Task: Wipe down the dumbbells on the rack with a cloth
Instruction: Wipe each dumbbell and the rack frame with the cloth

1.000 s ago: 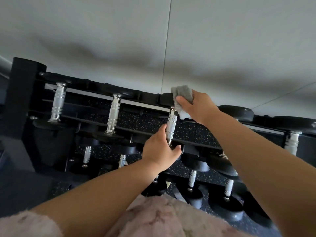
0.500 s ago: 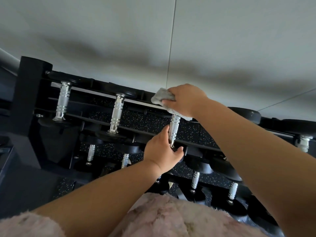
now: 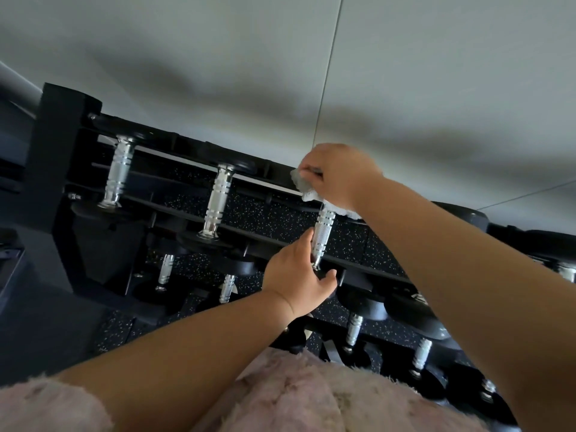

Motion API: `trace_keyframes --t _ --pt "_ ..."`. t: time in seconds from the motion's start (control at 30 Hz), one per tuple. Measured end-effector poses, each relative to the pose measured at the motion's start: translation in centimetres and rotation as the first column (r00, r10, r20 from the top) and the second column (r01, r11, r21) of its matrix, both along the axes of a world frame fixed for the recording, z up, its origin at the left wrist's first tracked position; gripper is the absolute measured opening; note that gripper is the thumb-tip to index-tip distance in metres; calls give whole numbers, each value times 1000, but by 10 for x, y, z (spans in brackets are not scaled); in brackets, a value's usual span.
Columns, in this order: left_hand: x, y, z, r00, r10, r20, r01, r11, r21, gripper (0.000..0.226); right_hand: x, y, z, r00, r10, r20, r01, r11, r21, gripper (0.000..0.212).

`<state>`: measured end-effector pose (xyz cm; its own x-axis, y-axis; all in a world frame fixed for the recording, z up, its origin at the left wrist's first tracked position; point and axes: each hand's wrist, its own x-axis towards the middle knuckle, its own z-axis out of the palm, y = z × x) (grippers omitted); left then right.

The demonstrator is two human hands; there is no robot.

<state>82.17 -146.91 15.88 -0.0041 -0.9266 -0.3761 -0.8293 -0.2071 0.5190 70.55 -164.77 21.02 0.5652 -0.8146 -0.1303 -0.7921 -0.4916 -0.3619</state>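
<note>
A black dumbbell rack (image 3: pixel 62 157) runs across the view, holding black dumbbells with knurled silver handles. My right hand (image 3: pixel 339 173) clutches a grey-white cloth (image 3: pixel 304 187) and presses it on the far head of the third top-row dumbbell (image 3: pixel 324 232). My left hand (image 3: pixel 296 282) grips the near end of that same dumbbell, its fingers around the base of the handle and its near head. The far head is hidden under the cloth and hand.
Two more dumbbells (image 3: pixel 120 173) (image 3: pixel 216 204) sit to the left on the top shelf. Several smaller ones (image 3: pixel 353 330) rest on lower shelves. A pale wall (image 3: pixel 405 73) rises behind the rack. Speckled black rubber flooring (image 3: pixel 115 332) lies below; my fuzzy pink clothing (image 3: pixel 299 397) fills the bottom.
My right hand turned over the cloth and shifted slightly left on the far head, covering most of the cloth. My left hand kept its hold on the near end.
</note>
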Motion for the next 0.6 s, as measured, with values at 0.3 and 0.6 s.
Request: trace_keyframes --t 0.3,0.6 --pt "-1 2 -2 1000 -15 -1 15 999 -36 91 -72 22 -12 958 -282 40 268 940 214 40" --pt "-1 2 -6 1000 -8 -2 8 1000 -11 92 -25 6 -8 987 -159 -22 160 981 106 54"
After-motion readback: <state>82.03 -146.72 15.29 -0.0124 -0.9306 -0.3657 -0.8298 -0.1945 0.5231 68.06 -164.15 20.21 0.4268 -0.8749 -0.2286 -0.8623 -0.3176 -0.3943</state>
